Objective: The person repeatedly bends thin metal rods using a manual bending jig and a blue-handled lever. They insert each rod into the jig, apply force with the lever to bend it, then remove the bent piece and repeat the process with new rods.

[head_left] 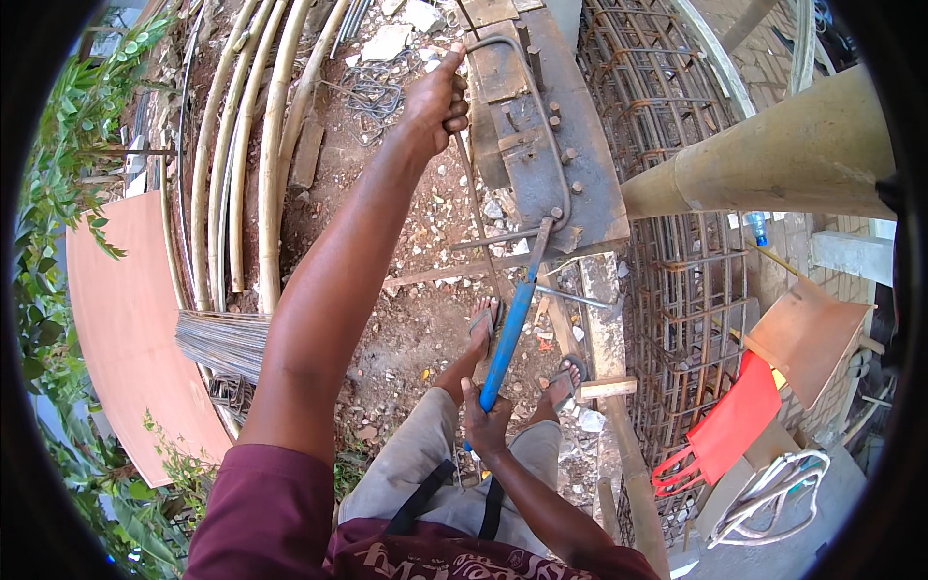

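My left hand [440,101] is closed in a fist around a thin steel reinforcing bar [471,193], at the left edge of a bending bench [594,193]. A bent stretch of bar [535,87] loops over the bench among upright metal pegs [568,155]. Whether it is one piece with the bar in my fist, I cannot tell. Lower down, my right hand [486,416] grips the blue handle of a rebar bending wrench [509,338]. The wrench's metal head meets the bent bar at the bench's near end.
Long bamboo poles [276,145] and a bundle of thin rods [224,340] lie left, beside a plywood sheet [145,338]. Tied rebar cages [667,319] run along the right under a thick bamboo post [764,159]. A red bag [725,425] is at lower right. Rubble covers the ground.
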Tool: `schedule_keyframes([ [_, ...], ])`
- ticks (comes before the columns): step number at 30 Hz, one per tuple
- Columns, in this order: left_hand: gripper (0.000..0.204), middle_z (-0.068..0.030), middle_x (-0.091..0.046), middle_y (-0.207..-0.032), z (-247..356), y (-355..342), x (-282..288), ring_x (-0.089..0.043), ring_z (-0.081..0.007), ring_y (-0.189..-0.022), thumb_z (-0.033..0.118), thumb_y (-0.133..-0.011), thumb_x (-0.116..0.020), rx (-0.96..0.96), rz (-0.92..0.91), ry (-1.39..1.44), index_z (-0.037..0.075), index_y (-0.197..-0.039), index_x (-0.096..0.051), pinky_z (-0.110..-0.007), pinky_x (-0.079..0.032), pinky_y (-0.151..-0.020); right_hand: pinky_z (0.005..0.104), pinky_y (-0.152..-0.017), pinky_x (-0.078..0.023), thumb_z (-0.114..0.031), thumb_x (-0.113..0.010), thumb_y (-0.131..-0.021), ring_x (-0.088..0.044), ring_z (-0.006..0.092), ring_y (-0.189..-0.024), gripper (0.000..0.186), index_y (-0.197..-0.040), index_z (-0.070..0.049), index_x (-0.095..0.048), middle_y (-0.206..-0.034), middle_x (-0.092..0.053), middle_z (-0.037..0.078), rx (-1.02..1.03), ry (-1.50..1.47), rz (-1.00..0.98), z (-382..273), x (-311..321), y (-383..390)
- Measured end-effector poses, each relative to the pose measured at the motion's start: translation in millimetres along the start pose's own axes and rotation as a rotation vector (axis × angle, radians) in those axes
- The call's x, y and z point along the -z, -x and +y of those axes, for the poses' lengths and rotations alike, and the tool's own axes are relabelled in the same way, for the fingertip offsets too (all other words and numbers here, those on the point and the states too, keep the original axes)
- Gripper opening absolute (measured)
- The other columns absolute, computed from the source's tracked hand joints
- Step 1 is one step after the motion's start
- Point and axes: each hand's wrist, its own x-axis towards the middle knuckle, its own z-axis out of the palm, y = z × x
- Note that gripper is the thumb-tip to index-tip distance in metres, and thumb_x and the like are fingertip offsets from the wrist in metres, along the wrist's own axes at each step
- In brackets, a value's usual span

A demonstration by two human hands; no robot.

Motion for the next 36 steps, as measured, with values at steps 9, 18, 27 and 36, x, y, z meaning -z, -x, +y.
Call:
schedule_keyframes([
  [9,0.043,0.006,-0.039,-0.065,-7.2,-15.7,8.4,-0.029,-0.0055,-0.047,0.044,-0.105,-0.071,-0.021,0.001,-0.015,0.007,-0.09,-0.054,-0.025,-0.027,-0.04,0.0305,-0.045,-0.034,-0.031,-0.075,-0.103,-0.048,0.0056,-0.046,0.053,-0.06,-0.01,-0.053,-0.051,-0.049,-0.004,0.055,-0.111,0.019,15.9,-26.6,-14.9],
  [18,0.038,0.0116,-0.026,-0.063,91.2,22.6,15.3,-0.026,-0.0041,-0.049,0.034,-0.117,-0.047,0.223,-0.296,-0.098,0.005,-0.101,-0.065,-0.032,-0.056,-0.065,0.0342,-0.051,-0.041,-0.029,-0.081,-0.097,-0.049,0.0097,-0.053,0.042,-0.069,-0.001,-0.066,-0.057,-0.057,0.001,0.064,0.378,0.016,-81.0,102.0,60.0],
  [27,0.029,0.009,-0.034,-0.065,63.5,174.3,72.4,-0.041,-0.006,-0.057,0.027,-0.117,-0.046,-0.003,-0.258,0.422,0.007,-0.101,-0.061,-0.05,-0.058,-0.104,0.0314,-0.044,-0.04,-0.029,-0.082,-0.096,-0.05,0.0099,-0.045,0.042,-0.067,-0.006,-0.062,-0.056,-0.057,0.001,-0.224,0.381,0.36,-121.9,114.1,122.5],
  [36,0.059,0.004,-0.03,-0.05,-83.4,205.8,102.3,-0.025,-0.0122,-0.042,0.047,-0.109,-0.063,0.237,0.049,1.35,0.018,-0.061,-0.044,-0.033,-0.043,-0.064,0.028,-0.042,-0.043,-0.026,-0.081,-0.097,-0.053,0.0109,-0.042,0.033,-0.076,-0.006,-0.063,-0.054,-0.055,0.003,-0.205,0.089,0.467,-110.6,40.4,137.9],
])
